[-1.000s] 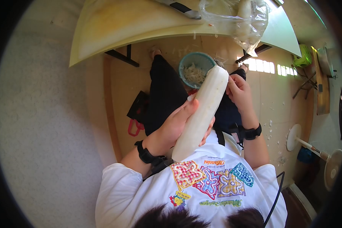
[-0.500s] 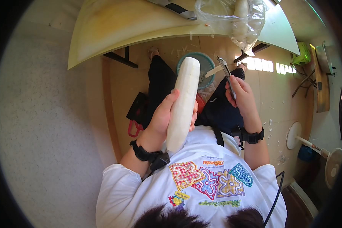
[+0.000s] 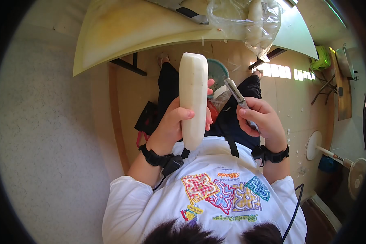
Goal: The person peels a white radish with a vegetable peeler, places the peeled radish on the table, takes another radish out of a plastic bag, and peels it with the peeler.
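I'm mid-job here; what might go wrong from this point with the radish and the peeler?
The left hand's thumb lies across the radish's face, so a low stroke of the peeler in the right hand might nick it.
The radish's upper end sticks out well past the grip; it could tip or slip if pressed there.
Scraps lie on the floor, perhaps a slipping hazard.

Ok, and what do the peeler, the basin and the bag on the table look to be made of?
Peeler: probably metal, silvery with a shine.
Basin: likely plastic, smooth blue-green, mostly hidden.
Bag: thin, glossy clear plastic, since it wrinkles, glints and shows the pale contents through.
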`<state>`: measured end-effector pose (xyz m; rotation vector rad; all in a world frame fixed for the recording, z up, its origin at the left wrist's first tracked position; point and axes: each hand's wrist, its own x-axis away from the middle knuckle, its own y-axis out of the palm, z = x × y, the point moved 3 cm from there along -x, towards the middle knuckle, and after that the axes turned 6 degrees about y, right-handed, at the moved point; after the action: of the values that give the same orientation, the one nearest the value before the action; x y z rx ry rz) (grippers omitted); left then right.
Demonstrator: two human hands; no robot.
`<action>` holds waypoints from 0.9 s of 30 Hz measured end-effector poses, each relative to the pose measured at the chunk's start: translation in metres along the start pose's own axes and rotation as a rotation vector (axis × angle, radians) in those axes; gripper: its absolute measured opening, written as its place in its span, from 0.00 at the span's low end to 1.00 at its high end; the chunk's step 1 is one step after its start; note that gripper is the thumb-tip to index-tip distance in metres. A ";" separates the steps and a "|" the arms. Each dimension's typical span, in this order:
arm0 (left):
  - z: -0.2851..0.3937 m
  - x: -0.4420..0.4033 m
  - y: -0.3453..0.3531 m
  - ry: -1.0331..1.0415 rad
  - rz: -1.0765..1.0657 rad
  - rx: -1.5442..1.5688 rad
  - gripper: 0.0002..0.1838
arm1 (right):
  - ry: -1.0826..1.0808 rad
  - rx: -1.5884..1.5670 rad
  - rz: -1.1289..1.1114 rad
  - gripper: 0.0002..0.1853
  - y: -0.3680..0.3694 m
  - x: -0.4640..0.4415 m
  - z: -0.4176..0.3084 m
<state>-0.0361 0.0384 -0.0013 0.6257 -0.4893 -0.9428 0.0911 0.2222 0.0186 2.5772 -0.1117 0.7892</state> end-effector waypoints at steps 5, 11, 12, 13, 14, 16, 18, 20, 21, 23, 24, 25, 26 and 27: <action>-0.006 0.000 0.010 -0.048 -0.128 0.108 0.40 | 0.067 -0.018 -0.134 0.10 0.009 0.006 -0.006; -0.004 0.005 0.011 -0.089 -0.173 0.111 0.44 | 0.069 -0.046 -0.193 0.11 0.013 0.010 -0.008; -0.001 0.006 0.013 -0.094 -0.176 0.116 0.44 | 0.068 -0.044 -0.196 0.11 0.012 0.010 -0.007; 0.000 0.007 0.015 -0.099 -0.179 0.122 0.45 | 0.068 -0.043 -0.200 0.11 0.011 0.010 -0.006; -0.001 0.007 0.015 -0.099 -0.180 0.121 0.45 | 0.067 -0.043 -0.199 0.11 0.009 0.009 -0.006; -0.002 0.007 0.015 -0.074 -0.157 0.069 0.48 | 0.056 -0.013 -0.190 0.11 0.007 0.008 -0.006; -0.002 0.006 0.013 -0.081 -0.177 0.059 0.49 | 0.052 -0.011 -0.171 0.11 0.005 0.009 -0.006; -0.001 0.007 0.012 -0.087 -0.198 0.050 0.51 | 0.047 -0.009 -0.152 0.11 0.003 0.009 -0.007; -0.002 0.007 0.011 -0.087 -0.190 0.055 0.51 | 0.048 0.009 -0.128 0.11 0.002 0.010 -0.008; -0.002 0.008 0.010 -0.089 -0.183 0.061 0.52 | 0.049 0.025 -0.103 0.10 -0.001 0.011 -0.008; -0.002 0.008 0.010 -0.094 -0.172 0.087 0.49 | 0.032 0.032 -0.065 0.10 -0.003 0.012 -0.008; -0.003 0.008 0.009 -0.099 -0.161 0.112 0.47 | 0.015 0.040 -0.028 0.10 -0.004 0.012 -0.008; -0.003 0.008 0.008 -0.099 -0.162 0.112 0.47 | 0.015 0.039 -0.028 0.10 -0.004 0.012 -0.009; -0.004 0.007 0.007 -0.092 -0.170 0.104 0.49 | -0.028 0.061 0.062 0.09 -0.006 0.012 -0.011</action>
<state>-0.0258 0.0366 0.0015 0.7289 -0.5760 -1.1160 0.0966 0.2330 0.0307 2.6542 -0.1795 0.7905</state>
